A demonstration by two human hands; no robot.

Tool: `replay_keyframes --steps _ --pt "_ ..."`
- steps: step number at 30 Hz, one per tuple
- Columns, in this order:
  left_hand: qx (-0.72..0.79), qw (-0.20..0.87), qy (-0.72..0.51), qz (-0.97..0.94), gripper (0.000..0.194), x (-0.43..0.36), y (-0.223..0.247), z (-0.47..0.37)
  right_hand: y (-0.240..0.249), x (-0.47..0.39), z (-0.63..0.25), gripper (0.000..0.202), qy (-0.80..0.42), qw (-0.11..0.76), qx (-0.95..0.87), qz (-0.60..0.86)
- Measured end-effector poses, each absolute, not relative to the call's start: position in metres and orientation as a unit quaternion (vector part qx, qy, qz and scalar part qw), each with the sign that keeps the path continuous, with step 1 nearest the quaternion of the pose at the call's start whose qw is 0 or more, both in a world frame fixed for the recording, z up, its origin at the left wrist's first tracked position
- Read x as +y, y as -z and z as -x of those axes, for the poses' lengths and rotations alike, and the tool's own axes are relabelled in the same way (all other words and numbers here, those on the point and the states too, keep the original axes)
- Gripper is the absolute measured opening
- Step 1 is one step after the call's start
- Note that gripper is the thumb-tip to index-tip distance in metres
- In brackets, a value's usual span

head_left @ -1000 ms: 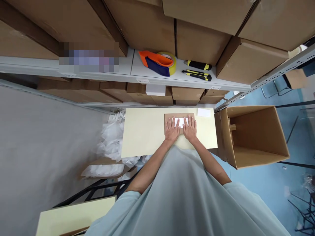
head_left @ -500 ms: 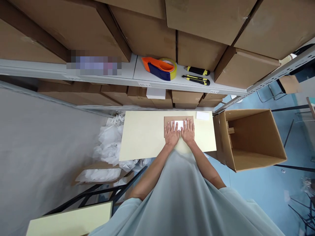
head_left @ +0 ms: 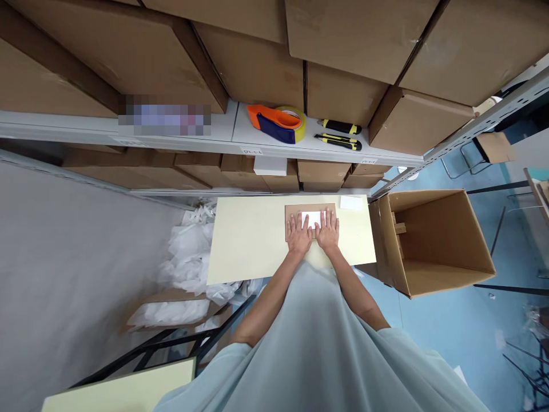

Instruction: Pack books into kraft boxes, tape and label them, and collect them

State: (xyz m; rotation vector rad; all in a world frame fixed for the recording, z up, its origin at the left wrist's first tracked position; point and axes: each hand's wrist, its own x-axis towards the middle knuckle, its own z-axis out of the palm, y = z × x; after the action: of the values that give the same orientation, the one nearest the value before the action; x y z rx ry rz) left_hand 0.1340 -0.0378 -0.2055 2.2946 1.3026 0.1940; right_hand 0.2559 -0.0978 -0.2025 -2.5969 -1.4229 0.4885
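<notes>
A flat brown cardboard piece [head_left: 315, 208] lies on the pale yellow tabletop [head_left: 249, 240], with a white label or paper [head_left: 312, 219] on its middle. My left hand [head_left: 299, 233] rests flat on the left side of the cardboard, fingers spread, partly over the white paper's edge. Opposite it, my right hand [head_left: 327, 230] lies with fingers stretched out on the right side, also at the paper's edge. Both thumbs point toward each other near the paper's lower edge. A second white paper [head_left: 350, 202] sits at the table's back right.
Above the table, a grey shelf [head_left: 240, 133] holds an orange and blue tape dispenser [head_left: 278, 123], yellow and black cutters [head_left: 341, 126] and cardboard boxes [head_left: 253, 63]. An open carton [head_left: 446, 229] stands at the right. White crumpled bags [head_left: 189, 252] are piled at the left.
The view has shifted slightly. Both hands remain spread on the cardboard and white paper, with hardly any movement.
</notes>
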Motion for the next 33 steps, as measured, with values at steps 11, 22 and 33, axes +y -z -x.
replay_keyframes --steps 11,22,33 --pt "0.437 0.243 -0.059 -0.864 0.065 -0.031 0.204 -0.139 0.203 -0.097 -0.252 0.068 -0.153 0.06 -0.465 0.87" --pt "0.468 0.263 -0.037 -0.843 0.066 -0.027 0.201 -0.126 0.197 -0.101 -0.262 0.062 -0.165 0.048 -0.42 0.891" --pt "0.593 0.379 -0.112 -0.702 0.07 0.0 0.204 -0.075 0.21 -0.153 -0.309 0.086 -0.303 0.335 -0.204 0.869"
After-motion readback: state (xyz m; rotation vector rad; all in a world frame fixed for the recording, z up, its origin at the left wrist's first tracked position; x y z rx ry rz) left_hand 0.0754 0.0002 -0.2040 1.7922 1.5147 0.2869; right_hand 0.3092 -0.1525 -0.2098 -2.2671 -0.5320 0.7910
